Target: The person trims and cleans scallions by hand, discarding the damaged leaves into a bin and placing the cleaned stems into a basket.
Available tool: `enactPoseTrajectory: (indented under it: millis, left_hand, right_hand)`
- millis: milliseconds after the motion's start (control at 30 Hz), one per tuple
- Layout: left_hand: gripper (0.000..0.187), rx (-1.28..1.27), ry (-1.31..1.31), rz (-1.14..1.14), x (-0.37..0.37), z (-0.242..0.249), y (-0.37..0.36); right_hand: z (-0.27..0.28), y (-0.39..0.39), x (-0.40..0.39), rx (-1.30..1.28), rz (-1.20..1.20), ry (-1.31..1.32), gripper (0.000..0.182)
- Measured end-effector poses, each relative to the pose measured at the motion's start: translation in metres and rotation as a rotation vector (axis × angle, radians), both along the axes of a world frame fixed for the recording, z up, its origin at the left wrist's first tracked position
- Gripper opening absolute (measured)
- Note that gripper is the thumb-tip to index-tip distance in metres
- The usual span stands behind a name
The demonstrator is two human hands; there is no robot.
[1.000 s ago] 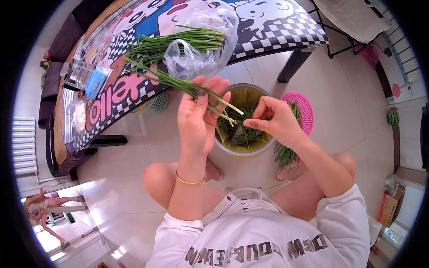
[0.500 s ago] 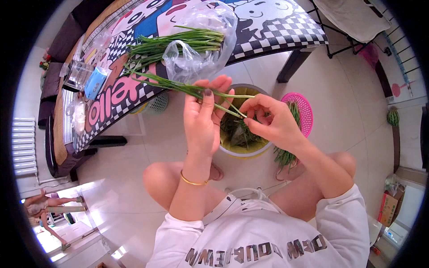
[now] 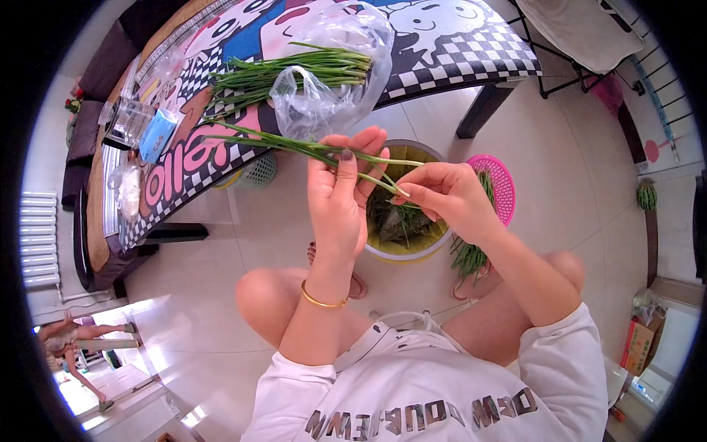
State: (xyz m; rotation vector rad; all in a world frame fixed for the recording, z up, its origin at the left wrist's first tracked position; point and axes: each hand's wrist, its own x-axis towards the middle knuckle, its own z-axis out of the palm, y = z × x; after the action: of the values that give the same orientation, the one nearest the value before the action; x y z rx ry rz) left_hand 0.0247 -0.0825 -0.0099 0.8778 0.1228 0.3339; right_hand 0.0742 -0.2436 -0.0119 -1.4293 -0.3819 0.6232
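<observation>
A few long green garlic chives (image 3: pixel 283 144) lie across the palm of my left hand (image 3: pixel 340 184), pinned there by its thumb. Their pale stem ends point right, where the thumb and forefinger of my right hand (image 3: pixel 449 197) pinch the tip of one stem. Below both hands stands a round bin (image 3: pixel 375 249) with a yellow liner, holding loose green trimmings (image 3: pixel 401 221). To the right of it, a pink basket (image 3: pixel 504 188) has more chives (image 3: pixel 471 254) in and beside it. A larger bunch of chives (image 3: pixel 309 70) rests on the table in a clear plastic bag (image 3: pixel 317 110).
The table (image 3: pixel 471 62) with a cartoon-print cover stands ahead and left. On it are a blue tissue pack (image 3: pixel 160 136) and a clear box (image 3: pixel 129 121). Beneath is a pale green basket (image 3: pixel 259 171). A folding chair (image 3: pixel 589 33) stands at the far right.
The chives' leafy ends have dropped slightly in my left hand. My right hand has shifted a little and its fingers have closed more on the stem tip.
</observation>
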Motion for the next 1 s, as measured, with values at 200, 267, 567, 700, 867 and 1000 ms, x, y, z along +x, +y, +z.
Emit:
enactPoseTrajectory:
  millis: [200, 267, 567, 700, 867, 1000]
  left_hand:
    - [0.015, 0.010, 0.008, -0.009, 0.000, 0.001, 0.000]
    - [0.014, 0.011, 0.009, -0.015, 0.000, 0.001, -0.001]
    - [0.014, 0.008, -0.013, -0.009, 0.002, -0.007, -0.005]
    - [0.013, 0.007, -0.011, 0.009, 0.002, -0.005, -0.004]
    - [0.015, -0.019, -0.029, 0.034, 0.002, -0.007, 0.002]
    - [0.016, -0.043, -0.040, 0.060, 0.001, -0.002, 0.007]
  right_hand:
    - [0.001, 0.000, -0.002, -0.052, 0.031, -0.004, 0.011]
    - [0.001, 0.001, -0.003, -0.063, 0.021, -0.047, 0.011]
    - [-0.009, 0.007, -0.012, -0.201, -0.168, -0.568, 0.007]
    - [-0.008, 0.009, -0.012, -0.158, -0.177, -0.434, 0.009]
    - [-0.010, 0.006, -0.011, -0.127, -0.133, -0.241, 0.010]
    - [-0.004, 0.001, -0.007, -0.097, -0.110, -0.166, 0.009]
